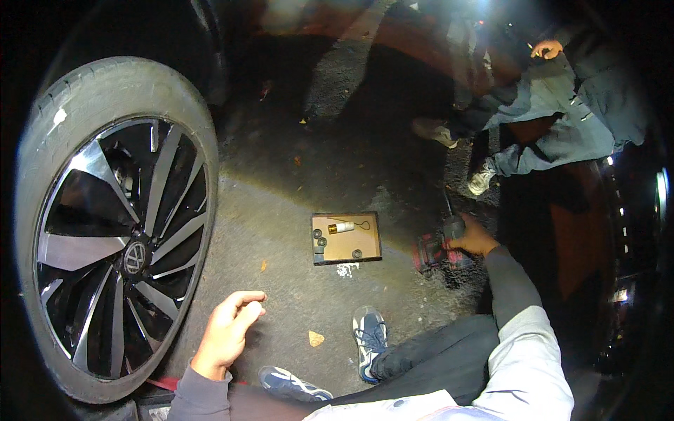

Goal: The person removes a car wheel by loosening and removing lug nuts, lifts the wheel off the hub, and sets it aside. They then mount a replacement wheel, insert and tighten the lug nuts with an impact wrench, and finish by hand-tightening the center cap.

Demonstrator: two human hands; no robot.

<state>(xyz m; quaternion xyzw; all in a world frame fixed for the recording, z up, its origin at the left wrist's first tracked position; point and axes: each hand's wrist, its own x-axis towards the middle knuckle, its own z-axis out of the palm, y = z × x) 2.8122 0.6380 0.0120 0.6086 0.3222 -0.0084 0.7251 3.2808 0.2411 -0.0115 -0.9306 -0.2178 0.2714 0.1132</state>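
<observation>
To the right, my right hand [474, 237] is wrapped round a red-and-black cordless power tool [430, 254] low over the ground. A thin shaft points away from its far end; the dark surroundings blur its outline. At the lower left, my left hand [232, 328] holds nothing that I can see, its fingers loosely bent and apart. That hand is beside a car wheel [84, 252] with a black-and-silver rim and a round centre cap [135, 257]. Between my hands, farther out, lies a shallow tray [365, 247] holding a white-and-gold cylinder [342, 228], a bent wire hook [363, 225] and several small dark round pieces [357, 253].
Dark rough pavement [281, 210] carries a few fallen leaves [316, 339]. My shoes [370, 340] stand on the near side of the tray. At the upper right, another person [562, 140] in light trousers crouches or sits, with a hand [546, 49] raised.
</observation>
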